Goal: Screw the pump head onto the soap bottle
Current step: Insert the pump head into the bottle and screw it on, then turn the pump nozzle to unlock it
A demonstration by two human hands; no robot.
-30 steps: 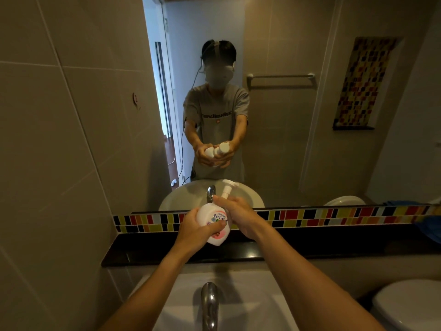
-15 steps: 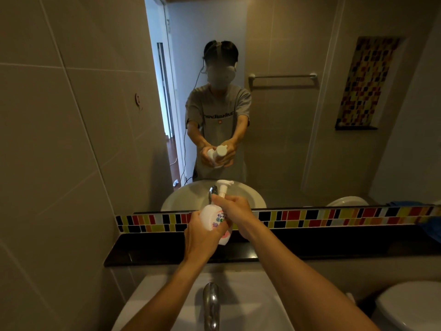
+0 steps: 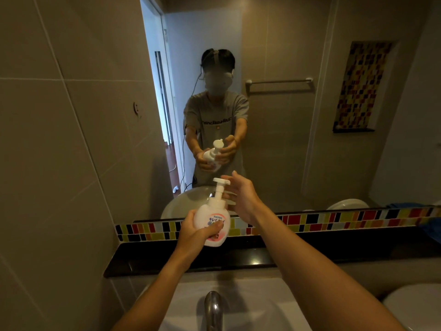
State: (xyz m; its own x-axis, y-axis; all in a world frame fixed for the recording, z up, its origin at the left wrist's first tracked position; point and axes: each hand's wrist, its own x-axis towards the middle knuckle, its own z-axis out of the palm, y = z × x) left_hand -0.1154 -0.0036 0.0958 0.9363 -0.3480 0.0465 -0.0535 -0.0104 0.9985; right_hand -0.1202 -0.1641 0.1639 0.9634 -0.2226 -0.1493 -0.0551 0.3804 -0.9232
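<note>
Head view showed the left hand (image 3: 193,231) clasping the white rounded plastic soap bottle (image 3: 212,223), fingers (image 3: 216,226) wrapped across its label. The right hand (image 3: 241,198) hovered beside the white pump head (image 3: 220,185), its fingers spread loosely.

The left hand (image 3: 194,231) covers the lower left of the soap bottle (image 3: 213,220), and its thumb lies across the label, so the print underneath cannot be read. Whether the pump head (image 3: 220,187) is fully threaded onto the bottle's neck cannot be told. The right hand (image 3: 241,199) stands just beside the pump; its fingertips are partly hidden behind the stem, so contact is unclear. The faucet (image 3: 213,309) and sink (image 3: 250,304) are cut off by the bottom edge. A toilet (image 3: 415,306) is cropped at the lower right corner, and a blue item (image 3: 433,229) runs off the right edge, unidentifiable.
</note>
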